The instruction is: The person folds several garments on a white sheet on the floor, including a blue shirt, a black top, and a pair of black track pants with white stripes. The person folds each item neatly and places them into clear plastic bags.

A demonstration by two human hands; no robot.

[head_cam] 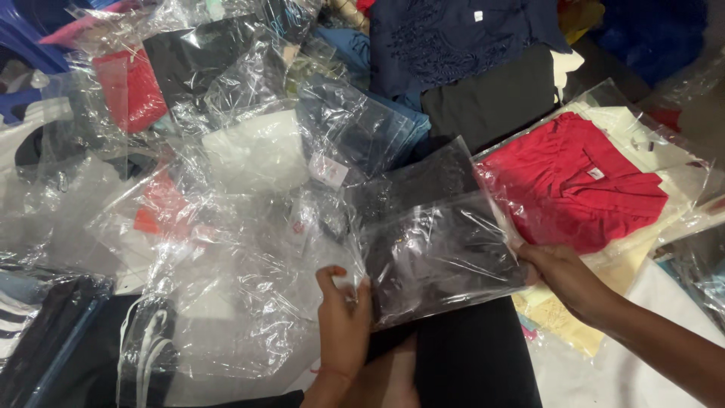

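Both hands are working the same packet right now. The left hand (343,321), low in the centre of the frame, is pinching the lower left edge of a clear plastic bag with a dark garment (442,257) inside, thumb on top and fingers curled under the film. The right hand (566,276), coming in from the lower right, is gripping the bag's right edge, its grip pressed together on the plastic. The bag is hanging stretched between the two, lifted just above a black cloth (472,359) lying at the bottom centre.

Moving outward, a bagged red garment (578,181) is lying right beside the right hand, resting on pale yellow cloth (627,257). Upper centre, a navy embroidered top (453,38) is spreading over a flat black piece (491,102). To the left, loose empty-looking clear bags (249,249) are piling up everywhere, with another red packet (132,87) sitting at upper left and a dark striped bundle (41,332) at lower left.

What could go wrong, as I judge it: that film is looking slick and crinkly, so a light pinch could be letting the edge slide out and dropping the packet into the pile. Pulling the two edges too hard apart could be splitting the thin plastic. And with so many glossy bags overlapping, a neighbouring one could be getting snagged and dragged along.
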